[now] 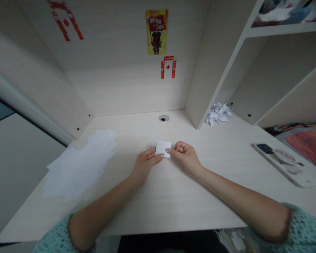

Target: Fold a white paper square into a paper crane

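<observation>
A small white square of folded paper (pixel 162 146) is held up over the middle of the desk. My left hand (pixel 145 161) grips its left side, the thumb across the lower front and the fingers behind. On the right edge, my right hand (pixel 185 156) pinches the paper with its thumb in front and its other fingers curled in. To the left lies a spread of overlapping white paper sheets (pixel 80 165). Whether the square has several layers is too small to tell.
A heap of small folded paper pieces (pixel 218 113) sits at the back right beside the upright panel (pixel 213 70). A phone (pixel 281 163) in a decorated case lies on the right. A round cable hole (pixel 163 118) is set in the desk (pixel 147 214) near the back wall.
</observation>
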### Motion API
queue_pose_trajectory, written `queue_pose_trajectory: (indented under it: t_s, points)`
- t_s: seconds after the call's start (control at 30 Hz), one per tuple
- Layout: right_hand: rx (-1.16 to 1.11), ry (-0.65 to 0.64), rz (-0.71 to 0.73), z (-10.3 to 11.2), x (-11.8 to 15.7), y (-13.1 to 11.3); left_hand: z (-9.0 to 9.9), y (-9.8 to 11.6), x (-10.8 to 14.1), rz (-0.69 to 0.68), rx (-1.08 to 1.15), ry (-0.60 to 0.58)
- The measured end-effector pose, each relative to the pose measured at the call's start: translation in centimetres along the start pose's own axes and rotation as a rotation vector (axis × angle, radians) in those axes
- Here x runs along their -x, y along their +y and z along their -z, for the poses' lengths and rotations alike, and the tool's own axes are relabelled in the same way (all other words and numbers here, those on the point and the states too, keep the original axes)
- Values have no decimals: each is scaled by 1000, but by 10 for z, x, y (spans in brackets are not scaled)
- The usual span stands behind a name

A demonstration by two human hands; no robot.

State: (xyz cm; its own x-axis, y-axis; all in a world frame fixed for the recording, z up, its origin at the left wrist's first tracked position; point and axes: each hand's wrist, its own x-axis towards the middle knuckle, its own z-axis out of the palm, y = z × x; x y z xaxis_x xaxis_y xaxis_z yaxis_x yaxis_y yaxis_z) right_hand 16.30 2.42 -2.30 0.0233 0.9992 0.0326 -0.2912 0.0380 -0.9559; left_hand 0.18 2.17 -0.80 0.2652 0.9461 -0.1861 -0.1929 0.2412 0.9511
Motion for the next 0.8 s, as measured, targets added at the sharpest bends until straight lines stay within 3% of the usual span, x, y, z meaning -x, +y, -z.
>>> queue_pose_trajectory:
  t_s: [0.23, 0.53, 0.8]
  points:
    - [63, 25, 56, -1, 1, -3, -1, 1, 1, -31, -18, 3]
    - [112, 36, 89, -1, 0, -2, -1, -1, 0, 57, 104, -19]
    - [339, -13, 254, 5, 0, -5, 1, -3, -3, 73, 116, -10]
